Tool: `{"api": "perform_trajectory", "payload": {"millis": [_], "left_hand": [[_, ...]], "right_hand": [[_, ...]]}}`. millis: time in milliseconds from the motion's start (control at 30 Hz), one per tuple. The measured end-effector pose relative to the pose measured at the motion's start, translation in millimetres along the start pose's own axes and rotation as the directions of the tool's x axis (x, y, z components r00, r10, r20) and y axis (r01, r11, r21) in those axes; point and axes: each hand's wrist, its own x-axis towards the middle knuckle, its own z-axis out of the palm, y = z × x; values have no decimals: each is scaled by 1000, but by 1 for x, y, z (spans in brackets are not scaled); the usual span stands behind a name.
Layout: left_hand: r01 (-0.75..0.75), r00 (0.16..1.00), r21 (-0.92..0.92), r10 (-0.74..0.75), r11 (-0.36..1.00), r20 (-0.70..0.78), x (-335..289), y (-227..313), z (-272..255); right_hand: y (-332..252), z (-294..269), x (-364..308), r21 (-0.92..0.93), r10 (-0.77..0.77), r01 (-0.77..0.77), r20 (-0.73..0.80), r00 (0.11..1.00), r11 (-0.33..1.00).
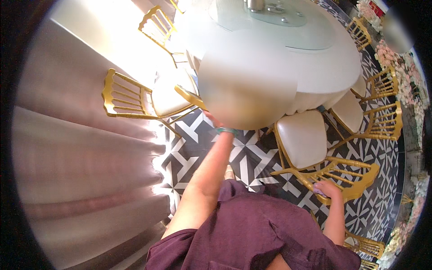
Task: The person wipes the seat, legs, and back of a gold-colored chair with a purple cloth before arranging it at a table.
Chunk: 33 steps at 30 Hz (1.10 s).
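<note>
My right hand is closed over the back rail of a gold chair with a white seat pad. Between its fingers and the rail shows a small lilac thing that looks like a cloth. My left arm reaches forward, a green bangle at the wrist. The visible part of my left hand is beside the end of another gold chair's rail. A blurred patch hides most of its fingers, so its grip does not show.
Ahead stands a round table with a white cloth and a glass turntable. More gold chairs surround it. Pale curtains hang at left; pink and white flowers line the right. The floor has black-and-white patterned tiles.
</note>
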Motion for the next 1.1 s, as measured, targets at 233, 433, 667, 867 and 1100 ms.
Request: {"api": "perform_trajectory", "payload": {"millis": [233, 433, 667, 867, 1100], "left_hand": [[-621, 781, 587, 342, 520, 523, 11, -18, -20], [-119, 756, 456, -217, 882, 618, 18, 3, -37], [175, 820, -71, -105, 982, 562, 12, -12, -75], [376, 720, 266, -460, 888, 519, 70, -20, -169], [298, 865, 199, -352, 934, 358, 120, 20, -169]], "right_hand": [[-58, 30, 9, -264, 50, -140, -320, 946, 954], [-289, -47, -3, 193, -294, 547, -676, 676, 815], [-424, -31, 95, -194, -705, 811, -627, 330, 552], [-475, -9, 92, -480, -725, 569, -593, 351, 668], [-573, -28, 129, -333, -794, 747, -450, 410, 575]]}}
